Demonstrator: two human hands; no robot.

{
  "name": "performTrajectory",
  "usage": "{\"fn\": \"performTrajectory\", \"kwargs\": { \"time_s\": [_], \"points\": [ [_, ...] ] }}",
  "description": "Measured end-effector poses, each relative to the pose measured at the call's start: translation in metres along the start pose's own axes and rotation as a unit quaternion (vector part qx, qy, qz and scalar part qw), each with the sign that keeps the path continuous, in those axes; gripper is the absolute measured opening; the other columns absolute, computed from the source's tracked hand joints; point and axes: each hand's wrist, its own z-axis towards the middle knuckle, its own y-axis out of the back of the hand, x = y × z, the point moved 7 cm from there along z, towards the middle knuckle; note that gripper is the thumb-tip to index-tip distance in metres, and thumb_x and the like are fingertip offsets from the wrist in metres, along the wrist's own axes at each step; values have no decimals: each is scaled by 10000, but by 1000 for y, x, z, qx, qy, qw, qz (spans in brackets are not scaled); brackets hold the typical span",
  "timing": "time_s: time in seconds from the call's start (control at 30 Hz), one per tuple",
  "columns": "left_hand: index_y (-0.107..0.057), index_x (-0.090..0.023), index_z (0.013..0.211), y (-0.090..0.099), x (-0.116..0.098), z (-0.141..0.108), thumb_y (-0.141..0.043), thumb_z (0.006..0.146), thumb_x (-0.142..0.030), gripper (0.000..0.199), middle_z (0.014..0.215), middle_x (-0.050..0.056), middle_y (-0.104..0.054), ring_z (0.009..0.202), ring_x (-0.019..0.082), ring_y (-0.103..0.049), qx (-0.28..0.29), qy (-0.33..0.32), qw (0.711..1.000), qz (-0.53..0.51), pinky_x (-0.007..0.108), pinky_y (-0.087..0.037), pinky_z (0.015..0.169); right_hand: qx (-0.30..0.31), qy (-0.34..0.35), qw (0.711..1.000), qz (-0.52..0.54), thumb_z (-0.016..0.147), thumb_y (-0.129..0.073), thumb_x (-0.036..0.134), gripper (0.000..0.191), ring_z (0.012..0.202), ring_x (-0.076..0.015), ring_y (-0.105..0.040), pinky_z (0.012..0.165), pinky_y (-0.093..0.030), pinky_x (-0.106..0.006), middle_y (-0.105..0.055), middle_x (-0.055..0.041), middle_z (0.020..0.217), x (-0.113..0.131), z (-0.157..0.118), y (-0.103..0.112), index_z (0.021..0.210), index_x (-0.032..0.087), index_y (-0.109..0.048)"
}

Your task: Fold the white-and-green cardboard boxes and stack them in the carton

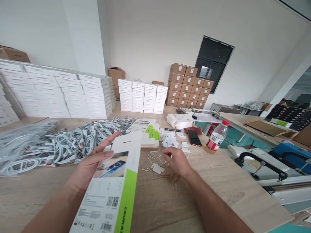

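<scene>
My left hand (93,161) grips the left edge of a white-and-green cable packaging box (114,191), which is tilted and shows its printed side with codes and a product picture. Over the table, my right hand (177,160) has its fingers curled together; what is in them, if anything, is hidden. Beside that hand lie small white paper scraps (157,169) and thin strips. Just beyond it is a stack of white printed cards (169,142). More flat white-and-green packaging boxes (145,137) are piled behind the held one.
Coiled white cables (80,139) and a clear plastic bag (26,139) cover the left. A phone (193,138), a bottle (217,137) and a pen (173,130) sit to the right. White boxes (89,97) and brown cartons (181,86) are stacked behind. Sealing machines (262,165) stand far right.
</scene>
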Motion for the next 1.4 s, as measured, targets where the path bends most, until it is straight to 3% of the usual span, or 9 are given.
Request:
{"fn": "performTrajectory", "kwargs": {
  "time_s": [0.23,0.5,0.63,0.73,0.83,0.97,1.17,1.27,1.4],
  "points": [
    [-487,-248,1362,-16,38,5,-789,707,-291,723,1000,17,-762,869,287,-719,112,98,971,189,307,-532,712,-26,27,998,-48,795,-660,224,136,954,-213,-637,873,-500,-369,-714,-51,976,-8,7,15,916,242,-719],
    [-568,-244,1206,-12,54,10,-766,723,-375,539,992,38,-697,797,247,-702,115,101,946,285,293,-505,671,-61,13,993,-102,763,-651,169,452,1301,-292,-486,1117,-349,-518,-597,-137,1349,-37,15,24,1213,192,-643],
    [-569,-208,1089,-22,53,6,-730,735,-348,413,989,46,-695,829,239,-672,161,90,933,309,286,-477,705,-29,35,996,-74,800,-667,251,166,1062,-249,-618,965,-456,-430,-725,-81,1056,-14,8,15,951,224,-730],
    [-549,-221,1053,-23,56,6,-692,745,-339,359,985,33,-694,819,229,-651,177,91,914,353,280,-457,703,73,69,993,-63,756,-725,332,97,833,-200,-634,769,-479,-327,-717,-18,818,13,-4,-5,801,245,-728],
    [-592,-225,938,-24,60,8,-659,756,-344,227,880,-8,-662,749,195,-604,204,62,881,422,250,-412,658,156,123,975,-101,704,-727,224,65,764,-184,-614,684,-443,-285,-698,-8,764,32,-16,-23,767,240,-728],
    [-685,-217,808,-24,61,9,-616,813,-424,218,773,-11,-618,747,191,-560,203,45,838,504,239,-376,656,123,144,972,-140,770,-574,106,211,712,-173,-621,658,-446,-281,-708,-23,749,39,-16,-22,743,239,-737],
    [-760,-241,819,-17,57,5,-494,851,-646,485,899,27,-638,823,229,-577,81,76,888,446,255,-421,673,38,255,963,-79,904,-508,185,268,838,-202,-642,757,-496,-337,-742,-52,969,72,-28,-9,1002,277,-740],
    [-741,-206,840,-23,64,7,-585,815,-605,429,818,13,-621,748,202,-561,109,75,917,376,251,-416,649,67,304,946,-92,933,-475,191,297,855,-220,-615,774,-491,-372,-738,-58,1011,86,-39,-18,1082,284,-714],
    [-722,-172,845,-30,66,11,-625,816,-534,376,754,2,-626,710,176,-531,163,38,915,367,241,-391,653,83,279,956,-43,935,-499,226,263,922,-224,-616,828,-499,-378,-722,-60,1078,91,-41,-19,1111,272,-690]
  ]
}}
